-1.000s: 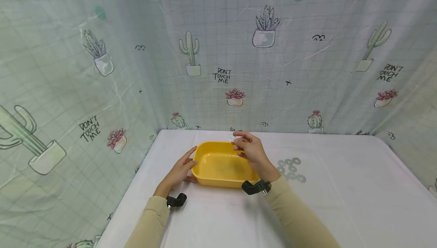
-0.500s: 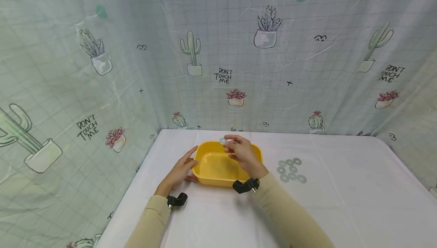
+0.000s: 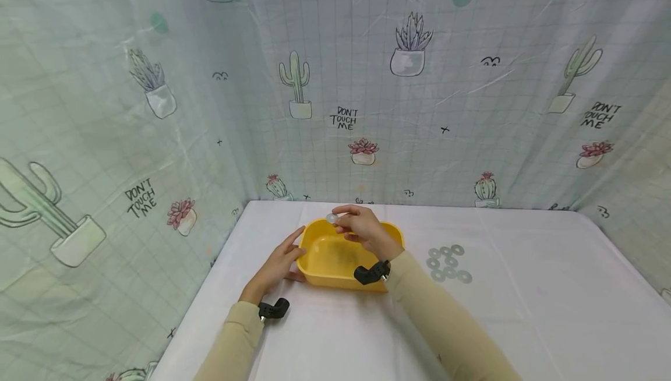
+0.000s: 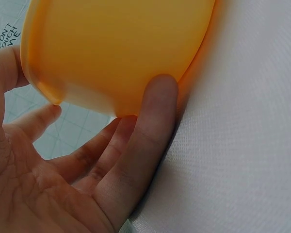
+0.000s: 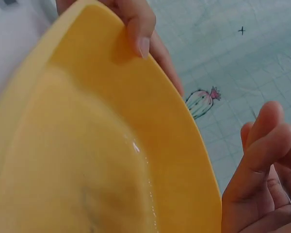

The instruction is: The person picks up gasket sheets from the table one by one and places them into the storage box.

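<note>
A yellow plastic tub [image 3: 341, 281] stands on the table, with bright highlights on its inside [image 5: 136, 145]. My left hand [image 3: 275, 264] grips its left end; one fingertip reaches over the rim, and another finger [image 4: 157, 107] presses the outer wall. Above the tub's far rim, my right hand [image 3: 362, 229] pinches a small pale translucent disc [image 3: 332, 218] between thumb and fingertips. In the right wrist view my right fingers [image 5: 269, 141] are beside the rim, and the disc is hidden there.
Several similar translucent, ring-like discs [image 3: 449, 261] lie in a cluster on the white table [image 3: 524, 299], right of the tub. A curtain [image 3: 367, 90] with cactus prints hangs behind the table and along its left side.
My right hand has moved left over the tub's far rim, carrying the disc. The left hand keeps its grip on the tub.
</note>
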A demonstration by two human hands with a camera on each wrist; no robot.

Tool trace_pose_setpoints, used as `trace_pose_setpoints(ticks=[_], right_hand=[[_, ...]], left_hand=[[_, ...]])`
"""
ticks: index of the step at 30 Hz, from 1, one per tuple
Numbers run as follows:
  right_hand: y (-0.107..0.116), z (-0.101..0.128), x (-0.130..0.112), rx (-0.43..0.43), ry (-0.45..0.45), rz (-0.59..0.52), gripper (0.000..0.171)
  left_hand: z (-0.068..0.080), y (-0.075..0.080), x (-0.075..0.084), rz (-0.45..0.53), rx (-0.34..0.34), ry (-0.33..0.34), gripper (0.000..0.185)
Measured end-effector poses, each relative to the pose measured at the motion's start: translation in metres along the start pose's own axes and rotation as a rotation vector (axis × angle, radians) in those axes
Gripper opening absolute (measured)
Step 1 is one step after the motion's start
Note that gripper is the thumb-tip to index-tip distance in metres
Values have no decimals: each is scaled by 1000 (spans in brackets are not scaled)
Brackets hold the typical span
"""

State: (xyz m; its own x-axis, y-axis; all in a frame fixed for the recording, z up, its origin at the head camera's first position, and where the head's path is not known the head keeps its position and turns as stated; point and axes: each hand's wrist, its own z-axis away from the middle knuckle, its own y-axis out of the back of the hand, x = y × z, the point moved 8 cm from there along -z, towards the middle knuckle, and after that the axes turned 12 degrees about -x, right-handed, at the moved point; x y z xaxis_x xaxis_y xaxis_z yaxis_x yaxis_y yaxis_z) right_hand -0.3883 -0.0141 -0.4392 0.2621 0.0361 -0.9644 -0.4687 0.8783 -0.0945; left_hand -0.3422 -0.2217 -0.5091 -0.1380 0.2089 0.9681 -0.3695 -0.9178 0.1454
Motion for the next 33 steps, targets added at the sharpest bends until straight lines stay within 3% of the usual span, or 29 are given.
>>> trace_pose_setpoints(ticks=[11,28,33], right_hand=[[-1,-17,3,-63,-53,87,27],[-9,-35,7,-213,-115,366,22],[-11,-37,10,-254,-124,397,23]], left_hand=[[-1,2,-1,5,-1,-1,62],[-1,0,1,13,-22,-15,64],[-2,0,1,20,-26,-14,64]])
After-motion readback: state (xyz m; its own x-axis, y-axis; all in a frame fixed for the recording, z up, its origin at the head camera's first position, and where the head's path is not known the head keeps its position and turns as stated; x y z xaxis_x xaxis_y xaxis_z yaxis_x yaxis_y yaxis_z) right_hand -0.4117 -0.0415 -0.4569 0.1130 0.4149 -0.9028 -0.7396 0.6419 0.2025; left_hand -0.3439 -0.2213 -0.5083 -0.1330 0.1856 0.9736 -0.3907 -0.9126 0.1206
